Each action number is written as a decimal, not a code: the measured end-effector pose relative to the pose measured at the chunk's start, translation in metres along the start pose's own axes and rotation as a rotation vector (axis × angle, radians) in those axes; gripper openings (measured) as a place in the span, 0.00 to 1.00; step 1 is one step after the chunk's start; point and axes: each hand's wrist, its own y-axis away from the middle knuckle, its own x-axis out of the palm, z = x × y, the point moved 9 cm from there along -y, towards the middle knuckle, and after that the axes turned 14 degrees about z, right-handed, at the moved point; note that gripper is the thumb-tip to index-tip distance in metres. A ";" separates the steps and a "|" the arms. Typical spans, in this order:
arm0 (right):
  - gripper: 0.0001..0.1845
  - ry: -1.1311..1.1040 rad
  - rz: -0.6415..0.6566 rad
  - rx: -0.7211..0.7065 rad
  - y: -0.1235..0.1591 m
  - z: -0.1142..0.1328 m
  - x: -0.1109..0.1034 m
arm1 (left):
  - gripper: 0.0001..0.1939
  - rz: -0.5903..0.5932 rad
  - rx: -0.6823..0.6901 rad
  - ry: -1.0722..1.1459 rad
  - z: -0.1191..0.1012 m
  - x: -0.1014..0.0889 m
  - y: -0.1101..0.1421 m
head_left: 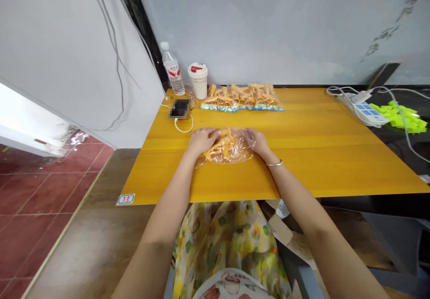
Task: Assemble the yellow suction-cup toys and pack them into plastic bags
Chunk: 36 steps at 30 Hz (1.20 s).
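My left hand [202, 140] and my right hand [256, 140] lie side by side on a clear plastic bag [231, 151] near the middle of the yellow wooden table [302, 173]. The bag is loosely crumpled and holds orange stick-shaped snacks, partly covered by my fingers. Both hands press down on it from above, fingers curled over the plastic. A bracelet circles my right wrist. Behind the hands, a row of filled snack packets [242, 98] with blue-printed strips lies along the table's far edge.
At the back left stand a plastic water bottle [173, 69] and a white lidded cup [198, 80], with a blurred phone [180, 108] on a white cable [184, 126] in front. To the right are a power strip [364, 112] and bright green pieces [398, 117]. A wall runs behind the table.
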 end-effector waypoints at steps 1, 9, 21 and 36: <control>0.21 0.004 0.000 -0.004 0.000 0.000 0.001 | 0.25 0.004 -0.002 0.002 0.000 0.000 0.000; 0.20 0.002 0.014 -0.010 0.001 0.002 0.001 | 0.25 0.010 -0.014 0.025 0.001 0.001 0.000; 0.20 0.008 0.031 0.008 0.002 0.005 0.001 | 0.25 0.016 -0.015 0.027 0.004 0.002 -0.002; 0.17 0.001 0.025 -0.005 0.001 0.004 0.002 | 0.24 0.005 0.001 0.020 0.000 0.000 -0.001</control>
